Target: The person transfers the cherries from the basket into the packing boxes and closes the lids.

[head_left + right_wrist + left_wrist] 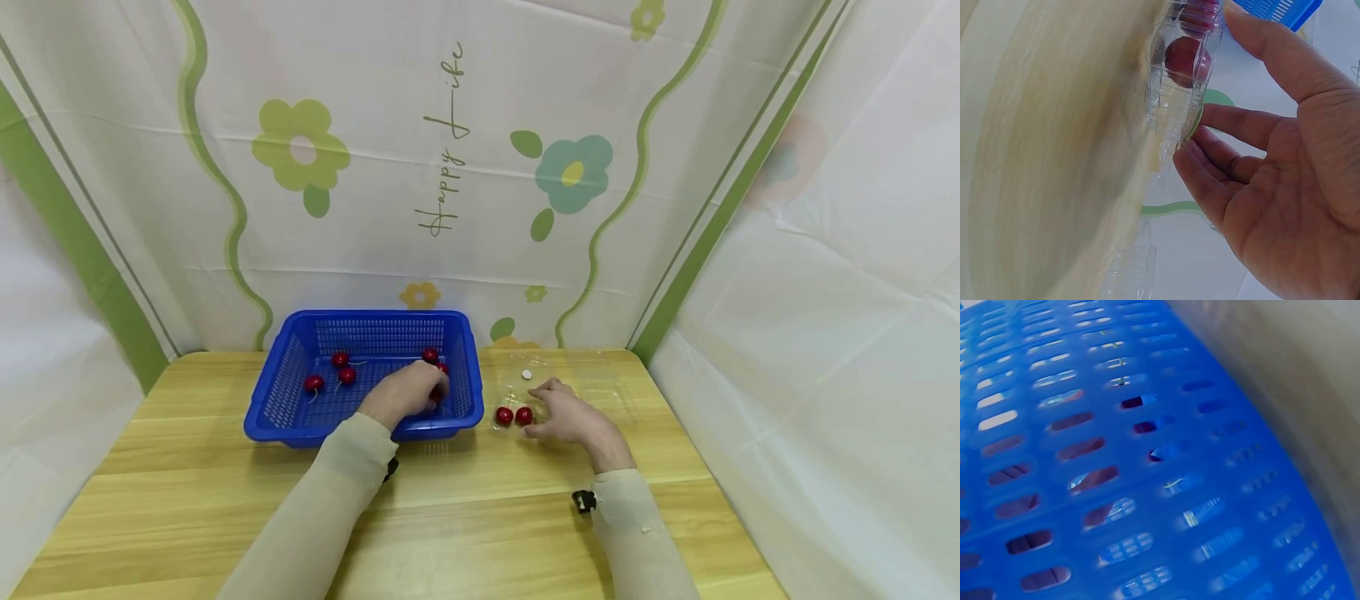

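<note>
My left hand (411, 392) reaches down into the blue basket (258, 421), its fingertips mostly hidden. A red cherry (436, 398) shows right beneath those fingers; whether they pinch it is unclear. Only slivers of red and of the hand show through the basket's slotted wall (1166, 481) in the left wrist view. At the clear plastic box (1155, 81), my right hand (568, 417) touches the rim with spread fingers, the thumb by the near end. Inside that box sit two cherries, one at the left (504, 416) and one beside the thumb (523, 416).
More cherries with pale stems (347, 376) lie in the basket's left half, and others (430, 355) by its right wall. A small white round spot (527, 375) shows at the box's far part. Further right stands another clear plastic piece (607, 392). A patterned curtain (375, 233) hangs behind the table.
</note>
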{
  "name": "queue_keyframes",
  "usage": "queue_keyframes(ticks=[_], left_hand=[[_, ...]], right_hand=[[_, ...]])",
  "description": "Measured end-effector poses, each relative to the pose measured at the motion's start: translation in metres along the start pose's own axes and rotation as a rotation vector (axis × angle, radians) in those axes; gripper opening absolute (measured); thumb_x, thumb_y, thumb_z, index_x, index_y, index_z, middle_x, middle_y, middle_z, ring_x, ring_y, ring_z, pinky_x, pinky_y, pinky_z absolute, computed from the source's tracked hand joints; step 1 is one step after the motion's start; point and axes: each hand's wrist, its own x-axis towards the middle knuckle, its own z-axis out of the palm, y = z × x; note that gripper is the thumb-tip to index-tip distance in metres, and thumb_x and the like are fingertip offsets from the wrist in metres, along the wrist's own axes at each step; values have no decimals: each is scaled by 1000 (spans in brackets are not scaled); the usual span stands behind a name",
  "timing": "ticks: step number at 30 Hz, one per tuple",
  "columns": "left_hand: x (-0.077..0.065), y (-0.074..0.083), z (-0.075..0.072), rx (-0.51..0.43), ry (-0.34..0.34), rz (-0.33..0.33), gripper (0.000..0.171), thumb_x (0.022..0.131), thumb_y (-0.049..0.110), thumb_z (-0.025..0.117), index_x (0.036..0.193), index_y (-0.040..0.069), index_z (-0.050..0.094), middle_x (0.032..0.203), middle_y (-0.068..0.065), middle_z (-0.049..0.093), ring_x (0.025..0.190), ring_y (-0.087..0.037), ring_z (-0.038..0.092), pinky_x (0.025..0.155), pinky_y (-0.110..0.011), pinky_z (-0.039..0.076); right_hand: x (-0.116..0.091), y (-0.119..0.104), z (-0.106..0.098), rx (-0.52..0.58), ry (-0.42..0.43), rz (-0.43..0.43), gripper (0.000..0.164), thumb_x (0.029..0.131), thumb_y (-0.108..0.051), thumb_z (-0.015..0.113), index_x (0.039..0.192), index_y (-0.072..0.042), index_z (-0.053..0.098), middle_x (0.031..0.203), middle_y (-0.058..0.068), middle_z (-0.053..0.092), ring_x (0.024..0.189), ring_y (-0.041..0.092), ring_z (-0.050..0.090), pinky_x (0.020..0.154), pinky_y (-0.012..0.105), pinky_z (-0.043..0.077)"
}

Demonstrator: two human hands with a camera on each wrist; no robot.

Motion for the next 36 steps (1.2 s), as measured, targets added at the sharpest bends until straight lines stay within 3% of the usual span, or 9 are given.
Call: queue_keyframes(ticks=[4, 13, 21, 36], left_hand=[[-2, 2, -6, -3, 21, 15, 21, 106, 3, 85, 127, 8, 87, 122, -7, 86, 112, -24, 79, 112, -50, 69], [-7, 5, -20, 26, 78, 67, 21, 110, 7, 83, 130, 8, 85, 132, -10, 86, 120, -27, 80, 109, -47, 70], [-10, 9, -26, -1, 137, 47, 26, 110, 6, 81, 136, 9, 83, 138, -13, 83, 127, -31, 78, 112, -49, 69], [-12, 25, -34, -14, 284, 133, 27, 109, 3, 82, 136, 6, 84, 137, -12, 84, 132, -33, 80, 117, -49, 68]], right_hand=[[0, -1, 0, -4, -1, -4, 90, 98, -37, 98, 168, 2, 58, 166, 26, 57, 158, 48, 55, 135, 66, 50], [0, -1, 0, 0, 0, -2, 90, 97, -37, 98, 168, 3, 58, 167, 27, 56, 159, 48, 55, 135, 66, 50], [0, -1, 0, 5, 1, 0, 90, 97, -36, 98, 168, 3, 58, 167, 27, 55, 159, 48, 55, 135, 66, 50], [1, 0, 0, 21, -8, 6, 92, 98, -36, 98, 170, 2, 56, 169, 28, 54, 161, 49, 53, 136, 67, 48]])
